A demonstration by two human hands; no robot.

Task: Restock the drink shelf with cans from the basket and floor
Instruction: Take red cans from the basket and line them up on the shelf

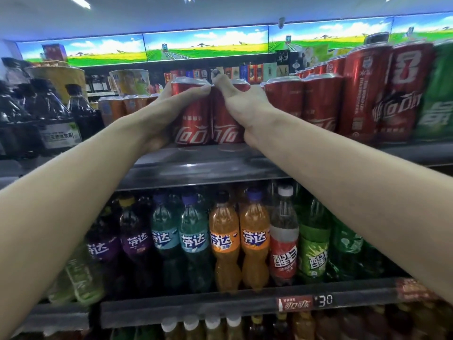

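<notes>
Two held cola cans (208, 119), perhaps two orange bottles (239, 241).

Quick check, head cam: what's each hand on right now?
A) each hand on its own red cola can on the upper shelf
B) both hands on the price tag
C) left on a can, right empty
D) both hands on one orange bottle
A: the left hand wraps the left red cola can and the right hand grips the right red cola can, both upright on the upper shelf.

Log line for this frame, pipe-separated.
phase: placing | left hand: holds left red can | right hand: holds right red can | cans: upright, side by side on upper shelf
</notes>
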